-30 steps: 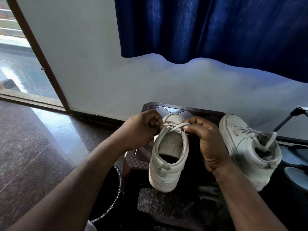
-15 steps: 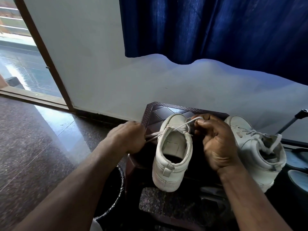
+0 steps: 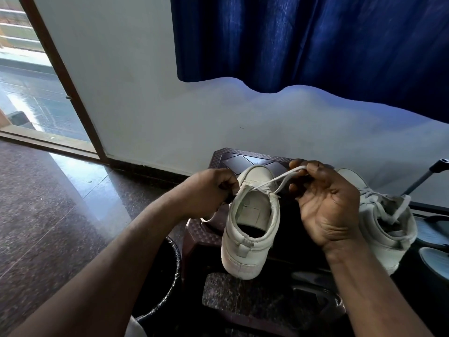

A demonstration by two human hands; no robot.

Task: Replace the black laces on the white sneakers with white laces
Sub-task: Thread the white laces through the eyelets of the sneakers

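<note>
The left grip (image 3: 209,190) is clenched on one end of the white lace (image 3: 286,176) beside the collar of the near sneaker (image 3: 250,242), which sits over a dark stool (image 3: 226,156), heel toward the camera. The right grip (image 3: 328,203) pinches a loop of that lace between thumb and fingertips, right of the toe. The second sneaker (image 3: 386,234), laced white, lies partly hidden behind the right grip, and a lined bin (image 3: 167,271) stands under the left forearm.

A home: polished dark stone floor (image 3: 48,203) at lower left, blue curtain (image 3: 315,40) hung across the upper right, wood-framed balcony door (image 3: 63,76) at left.
</note>
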